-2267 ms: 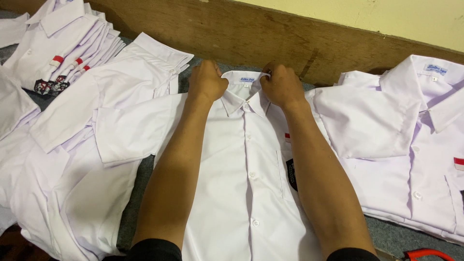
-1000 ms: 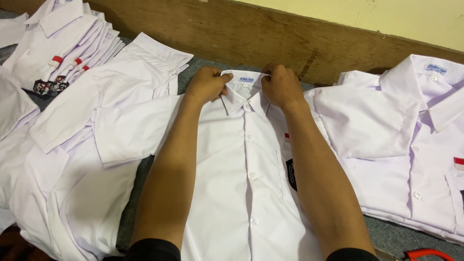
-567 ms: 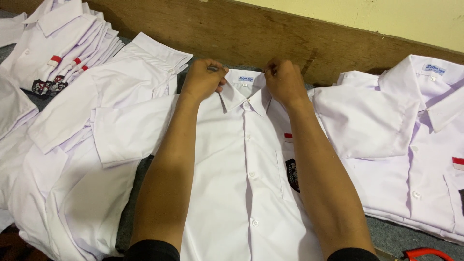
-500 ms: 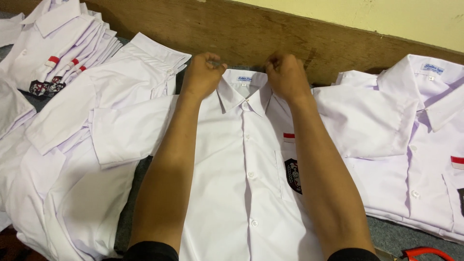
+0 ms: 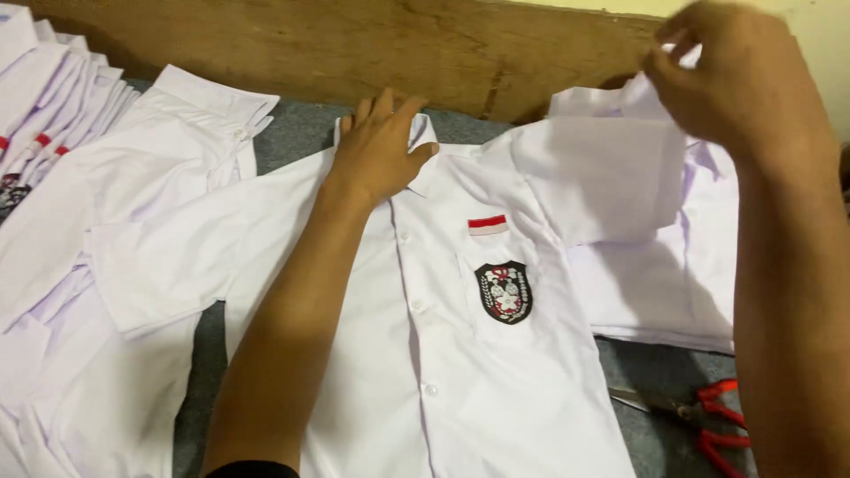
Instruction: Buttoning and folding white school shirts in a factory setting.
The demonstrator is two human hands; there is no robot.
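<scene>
- Shirt (image 5: 443,354), white, short-sleeved, lies flat & buttoned on grey surface (image 5: 292,133), front up, centre of view.
- Left hand (image 5: 379,146) rests palm-down on shirt's collar (image 5: 423,133), fingers spread flat; grip wide, holding nothing, just pressing.
- Right hand (image 5: 739,84) raised at upper right, fingertips pinched on edge of shirt's sleeve (image 5: 602,177); grip narrow, holding that cloth, sleeve lifted & hanging as a flat panel.
- Chest pocket (image 5: 505,292) carries dark shield badge; small red-and-white strip (image 5: 487,225) just above it.
- White buttons run down placket, near left forearm.
- Second white shirt (image 5: 673,283) lies to the right, partly under the lifted sleeve.
- More white shirts (image 5: 133,204) spread at left, overlapping; stack of folded ones (image 5: 44,115) at far left edge.
- Scissors (image 5: 708,416) w/ red handles on surface at lower right, beside shirt hem, under right forearm.
- Wooden board (image 5: 354,44) runs along back edge of surface.
</scene>
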